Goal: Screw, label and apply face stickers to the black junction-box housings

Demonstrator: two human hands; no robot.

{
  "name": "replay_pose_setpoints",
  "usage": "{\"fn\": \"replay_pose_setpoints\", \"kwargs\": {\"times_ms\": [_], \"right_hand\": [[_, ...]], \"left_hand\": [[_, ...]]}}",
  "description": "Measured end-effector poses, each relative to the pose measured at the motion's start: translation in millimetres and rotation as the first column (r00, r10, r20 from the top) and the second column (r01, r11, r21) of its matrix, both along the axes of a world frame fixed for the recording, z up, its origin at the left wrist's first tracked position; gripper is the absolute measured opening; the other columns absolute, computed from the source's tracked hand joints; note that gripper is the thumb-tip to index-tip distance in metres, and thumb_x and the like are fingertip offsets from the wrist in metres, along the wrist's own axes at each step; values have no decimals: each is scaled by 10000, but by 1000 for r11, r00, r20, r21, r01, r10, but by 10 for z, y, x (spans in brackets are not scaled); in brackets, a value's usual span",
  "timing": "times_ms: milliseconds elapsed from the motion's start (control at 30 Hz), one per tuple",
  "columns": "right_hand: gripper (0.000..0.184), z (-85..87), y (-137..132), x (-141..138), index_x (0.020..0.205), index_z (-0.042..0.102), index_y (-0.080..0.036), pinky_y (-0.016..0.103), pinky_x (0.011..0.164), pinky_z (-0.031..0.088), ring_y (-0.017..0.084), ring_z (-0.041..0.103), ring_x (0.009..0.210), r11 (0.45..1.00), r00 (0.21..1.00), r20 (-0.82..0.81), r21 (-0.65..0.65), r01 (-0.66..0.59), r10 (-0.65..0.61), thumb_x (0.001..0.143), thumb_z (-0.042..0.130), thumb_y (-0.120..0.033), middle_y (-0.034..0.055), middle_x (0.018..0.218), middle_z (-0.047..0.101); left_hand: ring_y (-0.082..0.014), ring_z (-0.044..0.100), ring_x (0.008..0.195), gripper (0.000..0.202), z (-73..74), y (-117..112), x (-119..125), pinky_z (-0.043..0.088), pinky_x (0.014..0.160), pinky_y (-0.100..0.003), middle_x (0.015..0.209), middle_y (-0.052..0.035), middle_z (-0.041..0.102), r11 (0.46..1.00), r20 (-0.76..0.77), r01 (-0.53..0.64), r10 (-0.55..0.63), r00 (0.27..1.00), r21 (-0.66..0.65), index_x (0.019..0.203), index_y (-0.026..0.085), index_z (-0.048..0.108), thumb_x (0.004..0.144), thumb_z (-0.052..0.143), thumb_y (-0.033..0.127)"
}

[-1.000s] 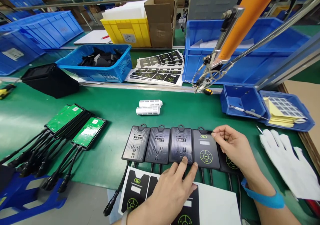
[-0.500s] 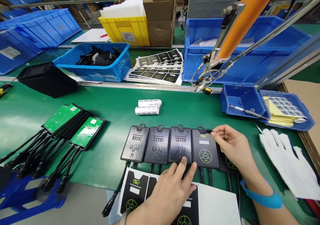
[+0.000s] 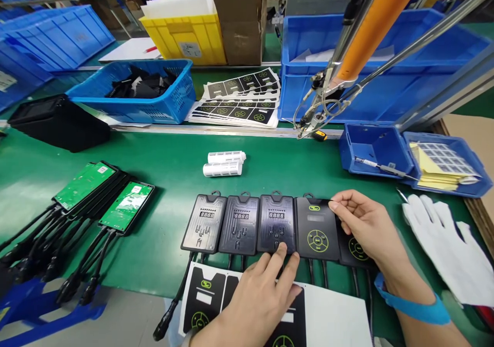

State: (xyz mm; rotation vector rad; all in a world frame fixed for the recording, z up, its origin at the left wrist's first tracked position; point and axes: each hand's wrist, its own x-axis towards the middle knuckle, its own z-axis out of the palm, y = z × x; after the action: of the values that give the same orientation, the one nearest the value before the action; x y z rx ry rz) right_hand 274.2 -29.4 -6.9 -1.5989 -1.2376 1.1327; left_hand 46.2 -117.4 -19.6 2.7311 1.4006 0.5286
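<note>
A row of black controller units [image 3: 241, 225] lies side by side on the green mat, cables trailing toward me. The fourth unit [image 3: 317, 229] wears a black label with a green ring of buttons. My left hand [image 3: 262, 295] rests its stretched fingers on the lower edge between the third and fourth units. My right hand [image 3: 365, 223] pinches the upper right corner of that label, fingers pressed together. A fifth labelled unit [image 3: 357, 249] lies partly under my right hand. A sheet of black labels [image 3: 216, 298] lies below the row, partly under my left hand.
White gloves [image 3: 447, 244] lie at the right. Two white tubes [image 3: 224, 163] sit behind the row. Green circuit boards with cables [image 3: 104, 203] lie at the left. Blue bins [image 3: 386, 151], a blue basket [image 3: 139, 92], label sheets [image 3: 239, 105] and a hanging orange-handled tool [image 3: 347, 58] stand behind.
The view has drifted slightly, shifting everything a little left and up. Both hands stay on the fourth unit with hardly any movement.
</note>
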Motion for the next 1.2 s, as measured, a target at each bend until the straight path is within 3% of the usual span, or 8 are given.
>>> {"fn": "replay_pose_setpoints", "kwargs": {"times_ms": [433, 600, 800, 1200], "right_hand": [[253, 1, 14, -12, 807, 655, -199, 175, 372, 370, 62, 442, 417, 1000, 998, 52, -9, 20, -20, 778, 718, -443, -36, 601, 535], [239, 17, 6, -14, 802, 655, -202, 162, 372, 362, 52, 442, 413, 1000, 998, 64, -7, 19, -18, 789, 709, -434, -40, 599, 536], [232, -9, 16, -14, 809, 657, -202, 165, 369, 365, 52, 446, 402, 1000, 996, 86, 9, 8, -8, 793, 700, -429, -42, 591, 541], [259, -33, 12, -40, 798, 645, -204, 209, 355, 347, 85, 449, 399, 998, 981, 191, 55, 9, -19, 780, 661, -462, -13, 602, 564]], "left_hand": [[-222, 711, 834, 384, 19, -6, 1, 635, 670, -334, 1190, -126, 721, 999, -35, 11, -12, 999, -39, 1222, 164, 644, 1026, 352, 319], [-228, 703, 861, 380, -5, -35, -13, 633, 695, -340, 1228, -136, 697, 996, -84, 27, -35, 996, -89, 1331, 191, 578, 1001, 439, 318], [-237, 687, 922, 442, -67, -85, -18, 625, 712, -345, 1310, -143, 643, 993, -147, 26, -43, 988, -119, 1418, 213, 489, 1012, 408, 366], [-226, 677, 872, 428, -66, -79, -2, 613, 665, -324, 1274, -137, 660, 995, -161, 27, -43, 986, -99, 1400, 210, 505, 999, 441, 348]]}}
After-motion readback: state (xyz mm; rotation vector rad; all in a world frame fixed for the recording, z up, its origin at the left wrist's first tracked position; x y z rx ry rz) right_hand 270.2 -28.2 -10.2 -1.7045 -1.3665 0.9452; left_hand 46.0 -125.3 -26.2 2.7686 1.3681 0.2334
